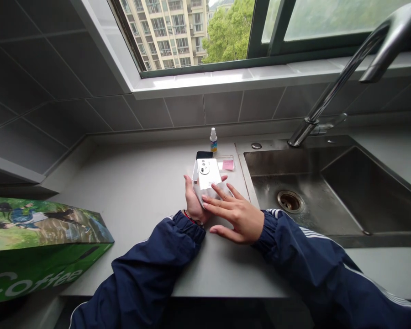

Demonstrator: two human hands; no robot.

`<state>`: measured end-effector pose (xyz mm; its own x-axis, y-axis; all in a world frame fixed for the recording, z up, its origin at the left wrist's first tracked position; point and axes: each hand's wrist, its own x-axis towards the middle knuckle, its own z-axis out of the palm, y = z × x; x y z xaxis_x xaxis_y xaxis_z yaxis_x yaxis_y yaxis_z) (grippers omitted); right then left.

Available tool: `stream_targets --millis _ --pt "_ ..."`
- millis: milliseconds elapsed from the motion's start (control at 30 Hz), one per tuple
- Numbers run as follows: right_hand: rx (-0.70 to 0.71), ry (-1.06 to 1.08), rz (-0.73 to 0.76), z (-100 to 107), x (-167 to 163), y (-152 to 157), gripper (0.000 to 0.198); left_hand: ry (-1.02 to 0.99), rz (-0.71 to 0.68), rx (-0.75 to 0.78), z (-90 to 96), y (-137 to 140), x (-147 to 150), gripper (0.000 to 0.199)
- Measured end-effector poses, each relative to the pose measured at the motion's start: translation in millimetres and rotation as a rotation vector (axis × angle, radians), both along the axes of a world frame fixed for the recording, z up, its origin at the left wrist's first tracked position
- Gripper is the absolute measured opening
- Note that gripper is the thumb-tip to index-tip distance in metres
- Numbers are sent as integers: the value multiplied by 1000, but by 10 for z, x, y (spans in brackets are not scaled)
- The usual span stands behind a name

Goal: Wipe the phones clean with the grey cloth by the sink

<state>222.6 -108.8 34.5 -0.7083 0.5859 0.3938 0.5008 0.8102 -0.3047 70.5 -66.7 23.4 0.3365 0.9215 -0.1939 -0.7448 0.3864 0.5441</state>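
Observation:
My left hand (193, 201) cradles a white smartphone (210, 172) from below, its thumb along the phone's left edge. The phone's back faces up, with a round camera block near its top. A thin greyish-white cloth (199, 195) covers the lower part of the phone. Flat on that cloth lies my right hand (238, 214), fingers stretched and spread, thumb apart. Behind the phone are a dark-topped flat item (204, 155), partly hidden, and a clear case (219, 159) with a pink piece (228, 165) on it. A small white-capped bottle (213, 142) stands upright just beyond.
To the right, a steel sink (304, 178) is set into the pale countertop (137, 183), with a chrome faucet (332, 87) rising behind it. A green box marked "Coffee" (48, 260) sits at the left. A tiled wall and window sill (226, 81) bound the back.

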Motion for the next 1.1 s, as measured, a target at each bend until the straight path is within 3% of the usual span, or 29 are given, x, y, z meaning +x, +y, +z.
stream_targets --millis 333,800,933,1100 --pt "21 -54 -92 -96 -43 7 65 -45 -101 -20 8 -20 68 100" --pt "125 -49 -368 -95 18 75 62 -45 -135 7 15 -134 132 82" --pt "98 -48 -332 -89 0 58 60 -48 -132 24 0 -111 122 86" --pt "21 -33 -166 -50 -27 10 54 -87 -127 -50 39 -51 100 96"
